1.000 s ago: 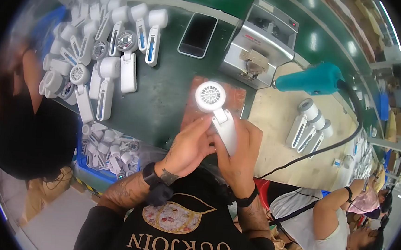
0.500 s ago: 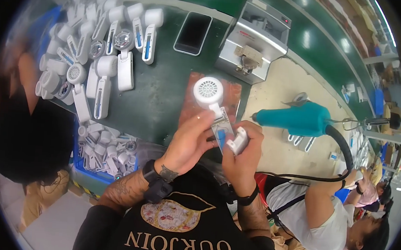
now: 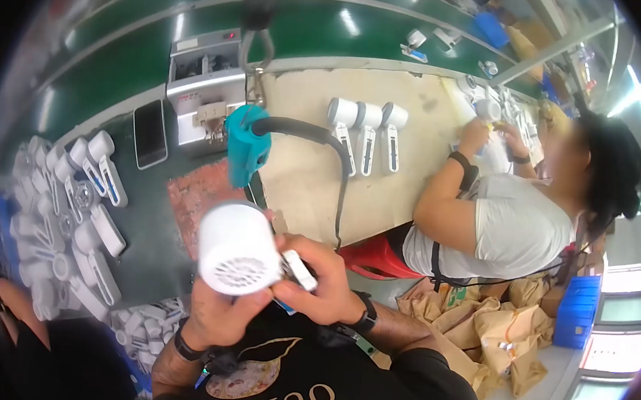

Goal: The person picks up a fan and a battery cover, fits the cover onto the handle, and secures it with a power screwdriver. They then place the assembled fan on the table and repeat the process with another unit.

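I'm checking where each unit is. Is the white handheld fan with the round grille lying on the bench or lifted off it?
Lifted: the white handheld fan is off the bench, gripped by left hand and right hand.

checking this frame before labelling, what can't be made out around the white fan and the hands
Head view only:
- White handheld fan: its handle is mostly hidden behind the right hand and left hand.
- Small white part at the right fingertips: too small to identify.
- Pile of white fans at left: bent and blurred by the fisheye rim, uncountable.

Green workbench [image 3: 160, 55], bright windows [image 3: 614, 354], perhaps factory
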Demonstrator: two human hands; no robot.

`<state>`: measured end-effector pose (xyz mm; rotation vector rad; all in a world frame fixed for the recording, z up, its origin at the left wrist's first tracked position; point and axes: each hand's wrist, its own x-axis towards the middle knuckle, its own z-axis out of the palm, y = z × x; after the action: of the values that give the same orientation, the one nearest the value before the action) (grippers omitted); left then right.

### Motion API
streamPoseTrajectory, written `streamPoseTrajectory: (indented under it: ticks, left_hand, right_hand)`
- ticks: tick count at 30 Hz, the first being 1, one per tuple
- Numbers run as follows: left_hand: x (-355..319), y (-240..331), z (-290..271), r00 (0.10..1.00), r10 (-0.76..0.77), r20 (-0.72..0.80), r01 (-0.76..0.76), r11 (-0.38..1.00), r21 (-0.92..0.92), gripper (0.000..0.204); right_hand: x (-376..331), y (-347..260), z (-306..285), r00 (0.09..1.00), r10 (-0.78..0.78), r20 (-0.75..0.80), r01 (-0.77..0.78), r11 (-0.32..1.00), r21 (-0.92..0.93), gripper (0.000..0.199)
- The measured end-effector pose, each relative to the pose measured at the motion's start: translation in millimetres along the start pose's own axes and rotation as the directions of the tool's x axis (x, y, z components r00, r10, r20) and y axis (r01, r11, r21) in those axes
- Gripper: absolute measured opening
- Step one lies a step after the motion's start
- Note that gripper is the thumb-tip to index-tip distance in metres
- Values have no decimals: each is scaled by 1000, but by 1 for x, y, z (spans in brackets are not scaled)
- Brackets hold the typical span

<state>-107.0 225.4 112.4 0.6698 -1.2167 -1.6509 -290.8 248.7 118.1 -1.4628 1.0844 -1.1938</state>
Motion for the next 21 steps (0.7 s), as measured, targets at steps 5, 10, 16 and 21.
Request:
streamPoseTrajectory:
  ticks: [5, 10, 16, 21]
  left_hand:
    - [22, 26, 7, 915, 182, 359, -339, 829, 444, 49]
    - [28, 21, -16, 939, 295, 176, -343, 792, 505, 44]
    - [38, -26, -69, 958, 223, -180, -68, 786, 614, 18]
    - [36, -35, -79, 941, 329, -72, -143, 584, 799, 14]
  right_hand:
    - [-21, 2, -18, 906, -405, -126, 387, 911, -144, 37]
    - [-58, -2, -55, 827, -176, -534, 82, 977, -195, 62]
    - [58, 27, -179, 629, 20, -777, -65, 998, -27, 32]
    - [123, 103, -289, 583, 85, -808, -420, 883, -210, 46]
